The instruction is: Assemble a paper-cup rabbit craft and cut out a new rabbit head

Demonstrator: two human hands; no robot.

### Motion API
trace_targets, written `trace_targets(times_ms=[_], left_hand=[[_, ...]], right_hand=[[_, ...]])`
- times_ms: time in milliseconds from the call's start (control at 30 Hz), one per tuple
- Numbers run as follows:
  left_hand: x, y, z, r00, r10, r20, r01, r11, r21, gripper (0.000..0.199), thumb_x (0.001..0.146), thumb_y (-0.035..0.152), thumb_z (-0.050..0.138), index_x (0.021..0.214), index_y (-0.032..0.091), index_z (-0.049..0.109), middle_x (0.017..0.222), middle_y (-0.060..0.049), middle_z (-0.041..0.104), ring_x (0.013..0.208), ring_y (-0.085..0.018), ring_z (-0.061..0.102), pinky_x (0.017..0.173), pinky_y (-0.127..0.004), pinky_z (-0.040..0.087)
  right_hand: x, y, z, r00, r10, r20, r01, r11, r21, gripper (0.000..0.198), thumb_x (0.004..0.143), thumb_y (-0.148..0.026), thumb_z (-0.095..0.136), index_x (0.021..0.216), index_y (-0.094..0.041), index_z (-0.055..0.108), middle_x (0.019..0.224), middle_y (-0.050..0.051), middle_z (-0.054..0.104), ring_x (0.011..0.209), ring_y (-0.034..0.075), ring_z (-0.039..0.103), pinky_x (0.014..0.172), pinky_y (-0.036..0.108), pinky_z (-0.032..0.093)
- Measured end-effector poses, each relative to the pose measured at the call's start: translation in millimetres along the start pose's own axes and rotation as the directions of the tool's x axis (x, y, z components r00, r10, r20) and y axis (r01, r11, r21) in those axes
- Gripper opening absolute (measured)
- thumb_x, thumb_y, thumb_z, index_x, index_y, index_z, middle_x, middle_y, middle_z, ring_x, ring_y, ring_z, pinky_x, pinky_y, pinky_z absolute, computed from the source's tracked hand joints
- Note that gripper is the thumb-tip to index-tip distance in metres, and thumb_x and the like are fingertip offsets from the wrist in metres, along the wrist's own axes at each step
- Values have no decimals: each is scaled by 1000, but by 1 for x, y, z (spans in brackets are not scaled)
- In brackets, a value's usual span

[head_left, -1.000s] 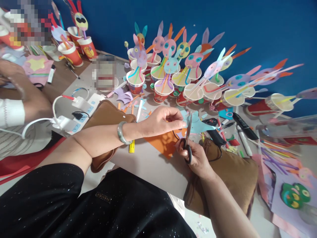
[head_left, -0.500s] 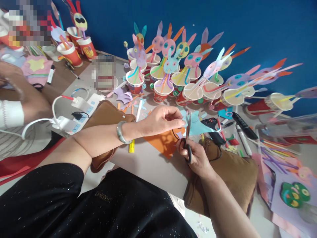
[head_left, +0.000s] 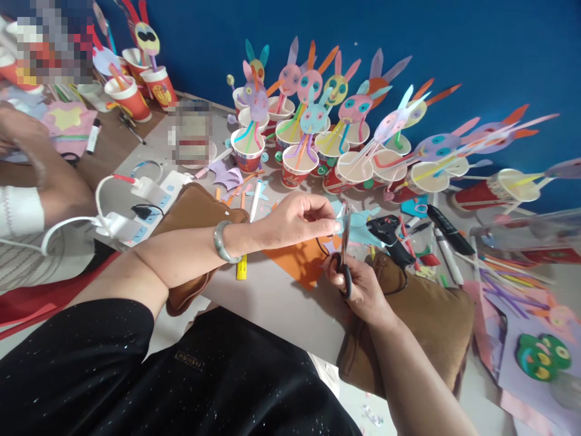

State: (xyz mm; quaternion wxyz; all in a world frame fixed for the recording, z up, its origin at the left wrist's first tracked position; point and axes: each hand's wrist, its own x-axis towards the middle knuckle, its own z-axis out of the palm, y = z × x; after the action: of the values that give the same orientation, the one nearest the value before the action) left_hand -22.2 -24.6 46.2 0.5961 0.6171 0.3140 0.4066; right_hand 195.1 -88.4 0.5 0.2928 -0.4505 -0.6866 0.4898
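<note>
Between thumb and fingers, my left hand [head_left: 304, 221] pinches the edge of a light blue sheet of paper [head_left: 363, 228]. My right hand [head_left: 361, 287] grips black-handled scissors [head_left: 346, 266], their blades pointing up and lying across the paper close to my left fingertips. How far apart the blades are is hard to tell. Below the hands lies an orange sheet of paper [head_left: 295, 261], with a small lilac scrap [head_left: 333, 244] by the scissors. A black glue gun [head_left: 391, 237] lies just right of the blue paper.
Several paper cups [head_left: 299, 165] with paper rabbit heads on straws stand along the blue wall. Brown pouches [head_left: 417, 321] lie on both sides. A power strip [head_left: 149, 206] with cables is at left, near another person's arm [head_left: 49, 169]. Markers [head_left: 449, 257] lie at right.
The blue paper has turned or shifted in my left hand, so its right corner no longer covers the glue gun. Both hands stay nearly in place.
</note>
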Motion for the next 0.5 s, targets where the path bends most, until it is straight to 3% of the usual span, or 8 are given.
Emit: trace_targets(times_ms=[500], left_hand=[[-1,2,-1,1000,17,-10,-17,1000,21,25,81,35,74,70,16,62,68,2,62,63,-8,52,60,-24,40]], right_hand=[[-1,2,-1,1000,4,-2,-4,1000,-22,64,83,-82,61,64,-22,50,65,1,51,66,16,43,60,31,35]])
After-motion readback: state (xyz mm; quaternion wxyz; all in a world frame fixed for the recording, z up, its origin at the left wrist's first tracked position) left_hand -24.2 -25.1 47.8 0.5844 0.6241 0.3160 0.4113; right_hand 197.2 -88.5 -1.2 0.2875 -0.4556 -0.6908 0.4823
